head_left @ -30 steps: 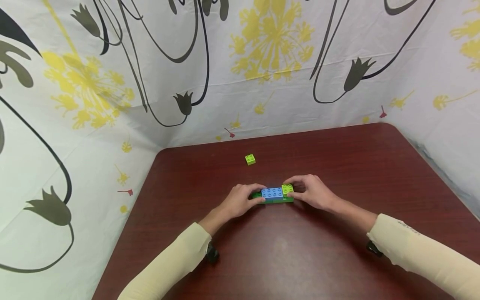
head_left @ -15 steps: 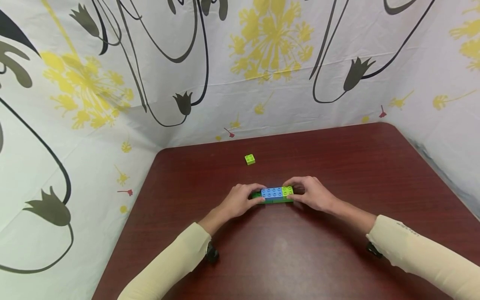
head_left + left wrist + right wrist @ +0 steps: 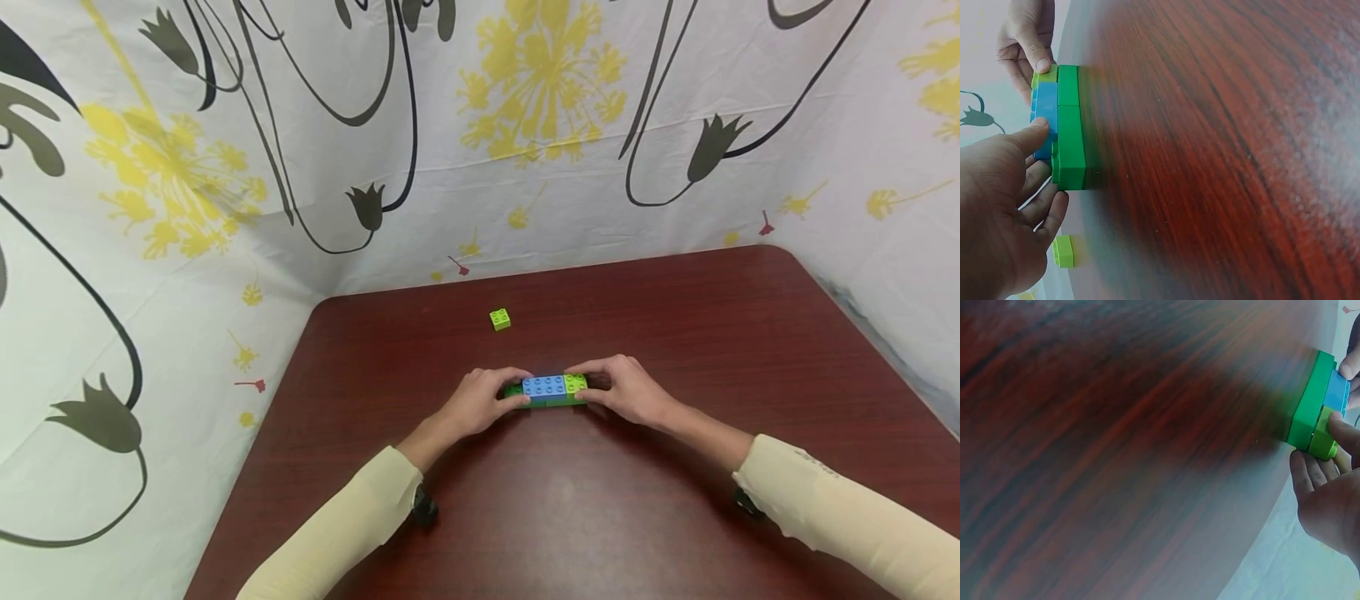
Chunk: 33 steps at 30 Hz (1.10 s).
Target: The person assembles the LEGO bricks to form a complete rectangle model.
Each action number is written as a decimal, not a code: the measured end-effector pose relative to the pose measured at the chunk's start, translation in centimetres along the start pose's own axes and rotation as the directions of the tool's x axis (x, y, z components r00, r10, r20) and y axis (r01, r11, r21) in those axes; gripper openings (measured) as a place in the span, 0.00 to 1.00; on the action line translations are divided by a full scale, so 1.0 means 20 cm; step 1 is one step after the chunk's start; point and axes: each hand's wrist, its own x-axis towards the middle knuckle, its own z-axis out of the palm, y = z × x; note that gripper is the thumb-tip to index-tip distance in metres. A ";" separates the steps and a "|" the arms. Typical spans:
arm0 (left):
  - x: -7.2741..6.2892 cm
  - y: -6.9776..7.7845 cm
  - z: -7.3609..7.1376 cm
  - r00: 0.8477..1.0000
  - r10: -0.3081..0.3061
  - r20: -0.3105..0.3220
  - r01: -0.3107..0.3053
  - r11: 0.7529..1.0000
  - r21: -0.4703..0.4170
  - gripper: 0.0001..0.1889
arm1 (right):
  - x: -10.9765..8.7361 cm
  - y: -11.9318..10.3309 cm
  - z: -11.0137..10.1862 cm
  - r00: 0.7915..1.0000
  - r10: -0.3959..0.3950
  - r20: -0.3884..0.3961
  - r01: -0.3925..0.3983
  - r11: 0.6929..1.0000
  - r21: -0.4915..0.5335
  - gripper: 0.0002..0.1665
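A reddish table (image 3: 555, 517) carries green bricks (image 3: 1072, 140) and a lime brick (image 3: 500, 320).

Your cream-sleeved left arm (image 3: 337, 529), cream-sleeved right arm (image 3: 847, 510), extended forward, bare left hand (image 3: 478, 402) pinching, bare right hand (image 3: 628, 390) pinching, thumbs (image 3: 1027, 136) nearer you

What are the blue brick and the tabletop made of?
The blue brick: probably hard plastic, smooth, with crisp moulded studs. The tabletop: wood or wood-look laminate, I can't tell which; reddish-brown, with grain-like streaks and a soft sheen.
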 end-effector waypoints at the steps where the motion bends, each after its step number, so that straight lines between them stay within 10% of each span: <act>1: 0.00 0.00 0.00 1.000 0.001 -0.001 -0.001 1.000 0.001 0.23 | 0.00 0.00 0.00 1.000 0.001 0.000 -0.001 1.000 0.002 0.24; 33: 0.00 0.00 0.00 1.000 -0.002 -0.014 0.002 1.000 -0.025 0.23 | 0.01 -0.01 -0.01 1.000 -0.005 0.004 0.005 1.000 -0.031 0.21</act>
